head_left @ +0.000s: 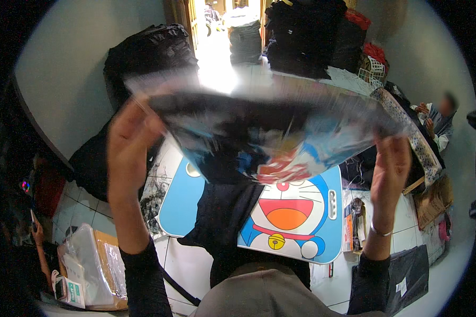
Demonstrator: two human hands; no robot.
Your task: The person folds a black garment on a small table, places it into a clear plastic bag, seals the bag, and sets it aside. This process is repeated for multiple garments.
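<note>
Mid-frame, I have the left hand (134, 132) and right hand (391, 161) pinching opposite ends of a blurred printed sheet (238, 119), above black cloth (222, 211) on the blue worktop (179, 203).

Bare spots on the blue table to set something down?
Two: the table's blue left end, beside the black cloth, and its cartoon-printed right part, between cloth and slot handle. Crowded: the cloth-covered middle, and the floor at right, near the orange-and-white pack. The printed piece in both hands hides the far edge.
</note>
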